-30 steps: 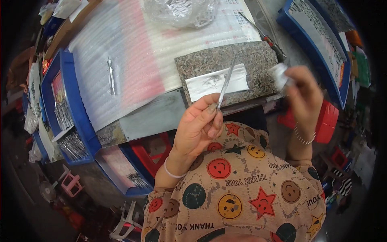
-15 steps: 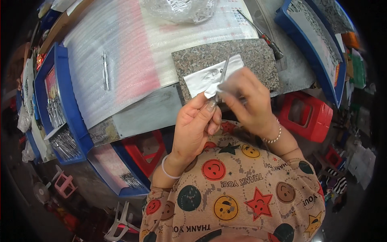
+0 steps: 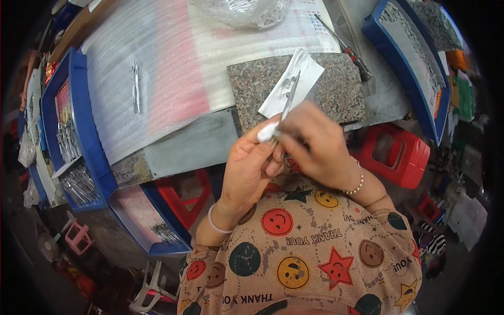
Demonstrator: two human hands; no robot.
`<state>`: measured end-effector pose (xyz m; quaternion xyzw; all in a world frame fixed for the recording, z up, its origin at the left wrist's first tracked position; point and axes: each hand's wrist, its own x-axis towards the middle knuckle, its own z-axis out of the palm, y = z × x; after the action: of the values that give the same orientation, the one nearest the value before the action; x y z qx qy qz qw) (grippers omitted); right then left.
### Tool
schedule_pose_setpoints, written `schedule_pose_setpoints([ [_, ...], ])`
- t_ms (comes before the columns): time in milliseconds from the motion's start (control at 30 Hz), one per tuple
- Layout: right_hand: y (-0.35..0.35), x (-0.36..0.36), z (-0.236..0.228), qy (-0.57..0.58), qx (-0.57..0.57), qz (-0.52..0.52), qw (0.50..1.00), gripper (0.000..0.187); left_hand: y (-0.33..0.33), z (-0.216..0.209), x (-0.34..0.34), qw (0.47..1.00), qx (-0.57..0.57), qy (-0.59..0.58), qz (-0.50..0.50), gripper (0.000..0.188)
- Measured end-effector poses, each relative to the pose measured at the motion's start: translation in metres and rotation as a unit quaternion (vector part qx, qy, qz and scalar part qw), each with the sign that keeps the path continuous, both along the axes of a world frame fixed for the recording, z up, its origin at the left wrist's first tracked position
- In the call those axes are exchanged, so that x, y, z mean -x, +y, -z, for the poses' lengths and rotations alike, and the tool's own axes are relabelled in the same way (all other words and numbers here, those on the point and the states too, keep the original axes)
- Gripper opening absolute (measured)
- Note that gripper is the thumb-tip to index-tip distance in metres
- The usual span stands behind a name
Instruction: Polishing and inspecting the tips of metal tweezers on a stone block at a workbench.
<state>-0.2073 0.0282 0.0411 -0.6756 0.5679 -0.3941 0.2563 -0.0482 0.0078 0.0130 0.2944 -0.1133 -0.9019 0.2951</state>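
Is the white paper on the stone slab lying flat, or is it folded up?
Mostly flat: the paper lies spread open on the slab, with creases showing. A thin metal tool held in both hands crosses it.

Both bare hands are raised together in front of the chest, fingertips meeting. The left hand [image 3: 252,163], its forearm rising from below with a pale band round the wrist, has its fingers curled and its thumb and forefinger pinched shut. The right hand [image 3: 315,144] comes in from the right with a beaded bracelet at the wrist, its back turned upward and its fingers [image 3: 286,137] bent down and closed against the left hand's fingertips, the two hands touching.
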Motion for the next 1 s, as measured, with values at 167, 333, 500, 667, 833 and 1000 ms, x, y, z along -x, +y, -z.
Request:
schedule_pose_setpoints([
  [167,-0.007,0.006,0.002,0.029,-0.053,0.038,0.997,0.013,-0.002,0.005,-0.003,0.996,-0.064,0.053,-0.011,0.037],
  [333,-0.010,0.004,0.002,0.031,-0.019,-0.005,0.999,0.013,-0.006,0.004,-0.005,0.995,-0.064,0.072,-0.007,0.029],
  [500,-0.001,-0.005,-0.003,0.025,-0.007,-0.024,0.999,0.015,-0.007,0.003,-0.009,0.994,-0.087,0.050,0.035,0.028],
  [667,-0.011,0.027,-0.010,0.078,-0.003,0.076,0.994,0.008,-0.005,0.008,-0.011,0.977,-0.126,0.158,0.072,0.039],
  [833,0.001,0.112,-0.006,0.066,0.034,0.246,0.966,0.006,-0.011,0.001,-0.013,0.974,-0.126,0.170,0.083,0.040],
  [1000,0.006,0.198,0.008,0.415,-0.005,0.268,0.870,0.017,-0.011,0.005,-0.009,0.965,-0.138,0.210,0.073,0.040],
])
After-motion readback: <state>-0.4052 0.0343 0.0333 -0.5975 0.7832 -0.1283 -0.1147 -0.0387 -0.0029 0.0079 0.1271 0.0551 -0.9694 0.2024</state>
